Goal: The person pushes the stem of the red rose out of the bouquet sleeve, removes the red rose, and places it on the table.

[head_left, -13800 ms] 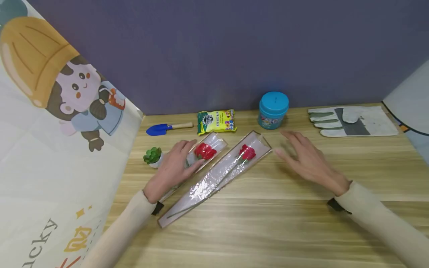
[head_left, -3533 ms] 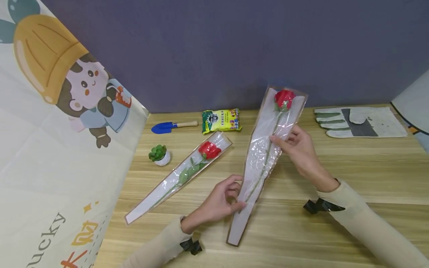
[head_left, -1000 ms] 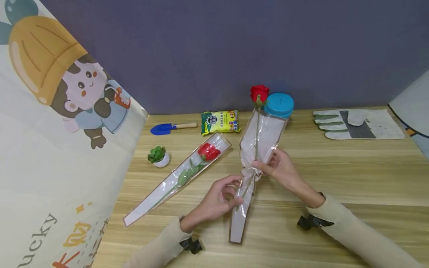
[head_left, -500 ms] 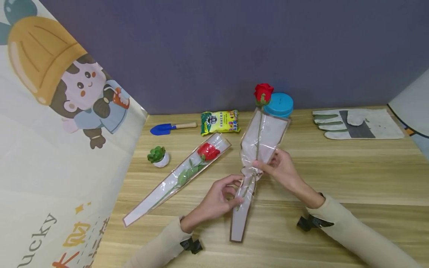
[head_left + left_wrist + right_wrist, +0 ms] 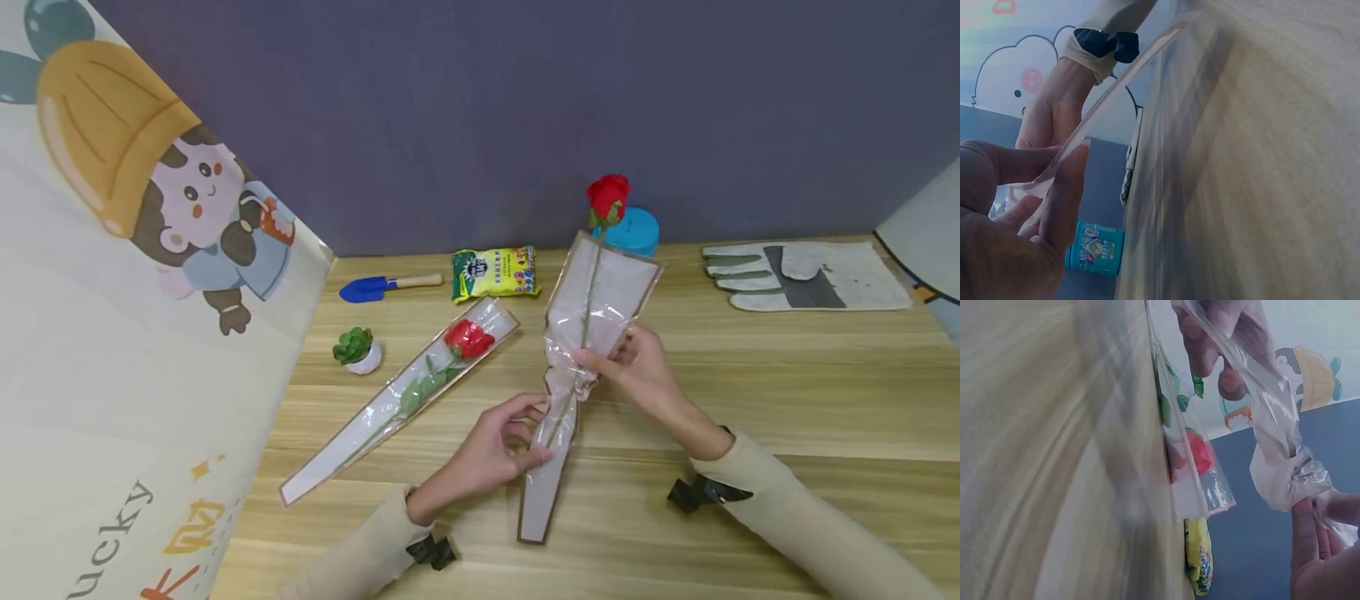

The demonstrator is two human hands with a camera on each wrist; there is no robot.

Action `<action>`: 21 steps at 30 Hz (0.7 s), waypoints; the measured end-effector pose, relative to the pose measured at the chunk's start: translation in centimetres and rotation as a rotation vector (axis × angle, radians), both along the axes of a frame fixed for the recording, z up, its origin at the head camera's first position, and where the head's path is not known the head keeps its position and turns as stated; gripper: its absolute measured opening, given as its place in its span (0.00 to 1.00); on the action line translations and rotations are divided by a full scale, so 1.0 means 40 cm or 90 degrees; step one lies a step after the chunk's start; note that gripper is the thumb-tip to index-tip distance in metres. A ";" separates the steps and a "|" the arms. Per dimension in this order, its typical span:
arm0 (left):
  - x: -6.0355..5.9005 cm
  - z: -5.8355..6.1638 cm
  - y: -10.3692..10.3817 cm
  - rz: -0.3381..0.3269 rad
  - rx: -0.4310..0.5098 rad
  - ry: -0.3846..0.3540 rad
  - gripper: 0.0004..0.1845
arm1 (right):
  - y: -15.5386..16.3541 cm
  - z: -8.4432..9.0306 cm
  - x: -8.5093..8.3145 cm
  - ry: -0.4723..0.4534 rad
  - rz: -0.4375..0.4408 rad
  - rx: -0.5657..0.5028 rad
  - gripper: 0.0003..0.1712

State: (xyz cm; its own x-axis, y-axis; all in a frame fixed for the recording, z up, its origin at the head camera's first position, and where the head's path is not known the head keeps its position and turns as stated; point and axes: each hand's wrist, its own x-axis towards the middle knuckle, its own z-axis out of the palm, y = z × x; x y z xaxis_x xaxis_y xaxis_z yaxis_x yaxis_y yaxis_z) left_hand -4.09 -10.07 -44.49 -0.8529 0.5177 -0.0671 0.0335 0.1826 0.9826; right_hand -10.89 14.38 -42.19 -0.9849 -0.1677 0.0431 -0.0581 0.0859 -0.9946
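Note:
A single red rose [image 5: 608, 197] with a thin green stem sticks its bloom out past the wide top of a clear-fronted flower sleeve [image 5: 624, 279]. My left hand [image 5: 491, 446] pinches the narrow lower part of that sleeve between thumb and fingers. Higher up, my right hand [image 5: 641, 375] grips the sleeve at the stem, thumb in front and fingers behind. Between the hands the plastic is crumpled, and the right wrist view shows this bunched wrapping [image 5: 1279, 469] held above the table. A second rose [image 5: 468, 339] lies fully inside its own sleeve [image 5: 322, 467] to the left.
Along the back stand or lie a blue toy trowel [image 5: 365, 289], a yellow-green packet [image 5: 495, 272], a blue lidded tub [image 5: 637, 231] partly behind the rose, and a work glove [image 5: 810, 277]. A small potted succulent [image 5: 352, 346] stands at left. A dark wall [image 5: 480, 125] rises behind.
Earlier both wrapped roses lay on the table; then one was lifted, still inside its sleeve. Now its bloom is out and the sleeve is bunched. In the last second the bloom shifted up and right.

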 end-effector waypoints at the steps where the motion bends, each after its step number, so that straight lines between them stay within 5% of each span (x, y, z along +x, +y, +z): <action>1: 0.000 0.000 0.001 0.002 -0.002 0.000 0.38 | 0.002 0.002 -0.002 0.001 -0.002 0.004 0.20; 21: -0.001 -0.011 0.017 -0.055 -0.050 -0.038 0.42 | 0.077 0.059 -0.032 -0.037 -0.068 -0.119 0.15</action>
